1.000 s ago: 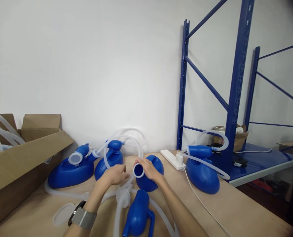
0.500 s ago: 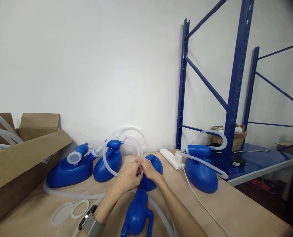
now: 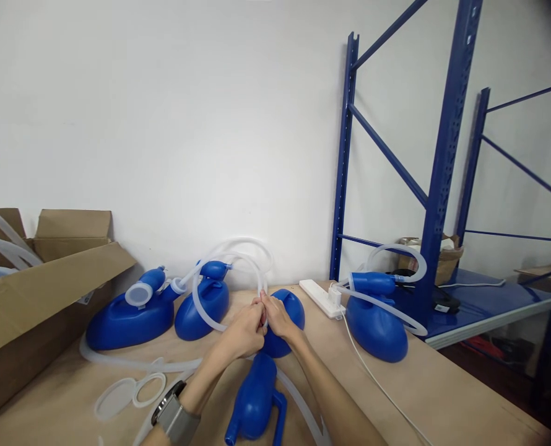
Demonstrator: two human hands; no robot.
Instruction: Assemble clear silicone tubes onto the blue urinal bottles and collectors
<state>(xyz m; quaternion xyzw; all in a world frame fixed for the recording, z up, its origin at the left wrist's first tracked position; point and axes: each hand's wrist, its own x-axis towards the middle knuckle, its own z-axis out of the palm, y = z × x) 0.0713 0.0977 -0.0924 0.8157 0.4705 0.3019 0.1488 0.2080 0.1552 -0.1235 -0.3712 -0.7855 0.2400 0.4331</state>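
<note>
My left hand (image 3: 244,331) and my right hand (image 3: 278,316) meet at mid-table, both closed around a translucent hose (image 3: 260,277). The hose loops up and back from my fingers; the stretch between them is hidden. Just behind my right hand stands a blue plastic bottle (image 3: 293,308), partly covered by it. Below my wrists lies a smaller blue container with a handle and a spout (image 3: 255,402). Left of my hands is another blue bottle (image 3: 205,313) with a small blue container on top.
At far left an open cardboard box (image 3: 52,291) holds more hoses. Near it are a large blue bottle (image 3: 131,322) and a white ring-and-lid piece (image 3: 115,399). A power strip (image 3: 319,297), a cord, another blue bottle (image 3: 375,331) and a blue rack (image 3: 447,155) stand right.
Both hands stay closed on the hose, with only a slight shift of the fingers; the right fingertips sit a little higher. The whole view has moved very slightly.
</note>
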